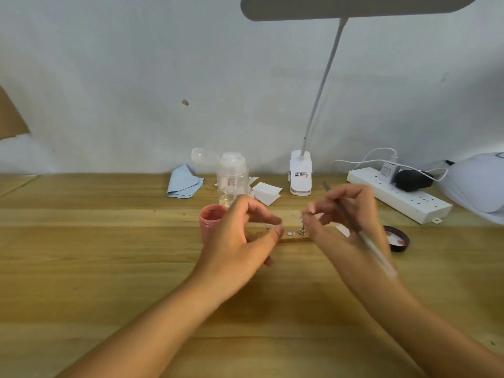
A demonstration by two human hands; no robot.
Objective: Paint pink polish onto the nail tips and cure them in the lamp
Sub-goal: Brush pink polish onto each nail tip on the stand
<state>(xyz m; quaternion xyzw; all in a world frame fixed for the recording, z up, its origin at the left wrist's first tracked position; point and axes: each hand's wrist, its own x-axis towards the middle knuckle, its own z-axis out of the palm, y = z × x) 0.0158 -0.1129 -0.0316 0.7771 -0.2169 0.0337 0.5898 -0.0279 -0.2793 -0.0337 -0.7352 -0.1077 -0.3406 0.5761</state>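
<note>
We count one pink jar (211, 221) at nine o'clock of our left hand (240, 236), one lid (396, 238) at three o'clock of our right hand (346, 222), and one wooden strip (293, 237) between the hands. Right fingers pinch one brush (364, 237); left fingers curl at the strip's end, their grip unclear. The clip lamp's (300, 173) label is unreadable, and the counter (109, 255) lies open toward six o'clock.

Near table (122, 268) lies open. Pink jar (212, 222) and pump bottle (232, 175) crowd mid-left; power strip (398, 199) and black lid (396, 238) front the nail lamp (480, 184), far right.

Left hand (240, 238), right hand (347, 227): fingers curled
</note>
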